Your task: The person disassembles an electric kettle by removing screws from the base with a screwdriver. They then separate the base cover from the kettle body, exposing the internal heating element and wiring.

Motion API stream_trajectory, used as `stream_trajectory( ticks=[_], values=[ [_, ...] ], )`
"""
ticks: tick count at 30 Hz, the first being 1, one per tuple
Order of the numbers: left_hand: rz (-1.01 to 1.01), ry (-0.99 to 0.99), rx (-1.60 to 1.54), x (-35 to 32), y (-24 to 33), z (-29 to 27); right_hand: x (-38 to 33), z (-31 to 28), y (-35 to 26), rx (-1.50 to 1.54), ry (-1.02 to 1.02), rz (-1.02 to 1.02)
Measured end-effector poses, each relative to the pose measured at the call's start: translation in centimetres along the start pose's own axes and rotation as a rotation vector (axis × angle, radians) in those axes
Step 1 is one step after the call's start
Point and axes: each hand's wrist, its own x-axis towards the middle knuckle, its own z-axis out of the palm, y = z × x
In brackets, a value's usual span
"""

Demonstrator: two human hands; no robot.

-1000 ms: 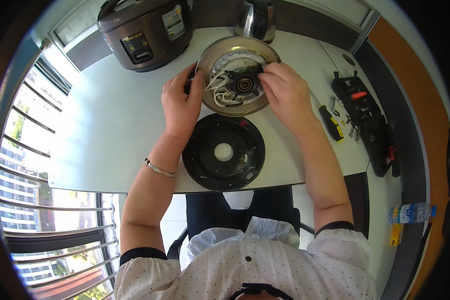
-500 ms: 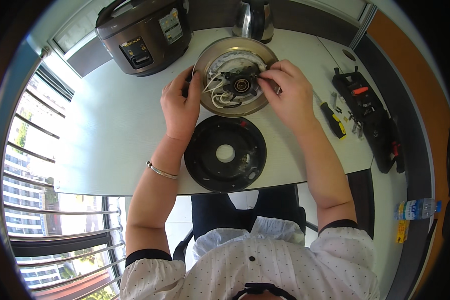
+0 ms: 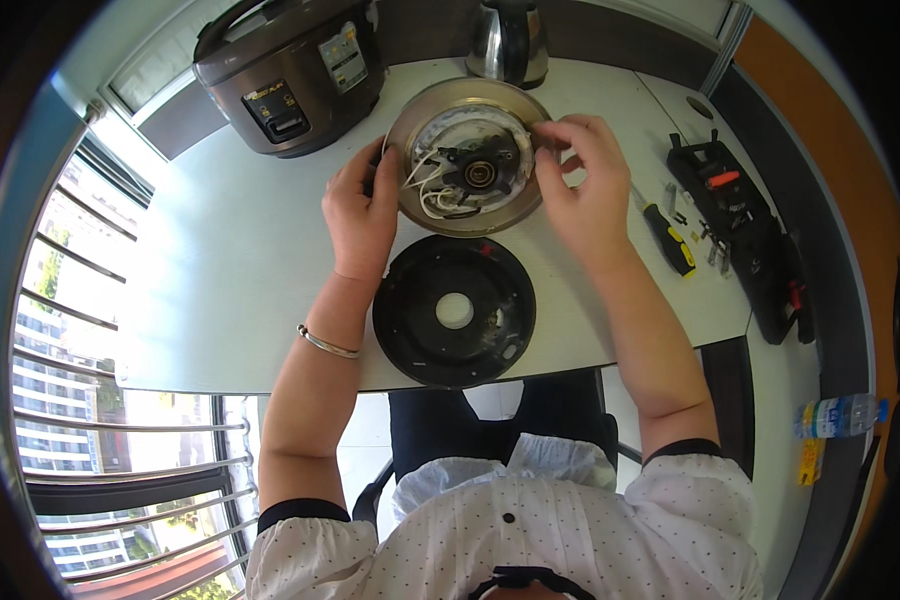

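Upturned kettle base [image 3: 467, 155] lies on the desk [image 3: 210, 270] at twelve o'clock, wiring exposed. Left hand [image 3: 360, 210] grips its nine o'clock rim; right hand [image 3: 585, 190] pinches its three o'clock rim. Black cover plate [image 3: 454, 310] lies just below.

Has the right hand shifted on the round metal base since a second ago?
Yes. The right hand has slid from over the round metal base outward to its right rim, toward the screwdriver.

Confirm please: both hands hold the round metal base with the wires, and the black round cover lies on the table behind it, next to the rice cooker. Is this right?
Not quite. The head view shows the black cover lying in front of the metal base, nearer the person, not by the rice cooker. The left hand and right hand do hold the base.
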Motion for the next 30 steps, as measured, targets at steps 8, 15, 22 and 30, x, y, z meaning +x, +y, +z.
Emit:
stream_trajectory(
  ticks=[8,15,22,30],
  values=[
    [-0.032,-0.014,-0.133,0.6,-0.5,-0.3,0.7,0.0,2.3,0.253,-0.143,0.297],
    [-0.099,-0.070,-0.226,1.3,-1.2,-1.0,0.6,0.8,3.0,0.552,-0.402,0.524],
    [-0.052,-0.033,-0.080,1.8,-2.2,-0.7,0.1,0.6,3.3,0.450,-0.465,0.533],
    [0.173,0.033,0.147,2.4,-2.7,-1.2,-0.8,1.1,2.2,0.294,-0.390,0.333]
  ],
)
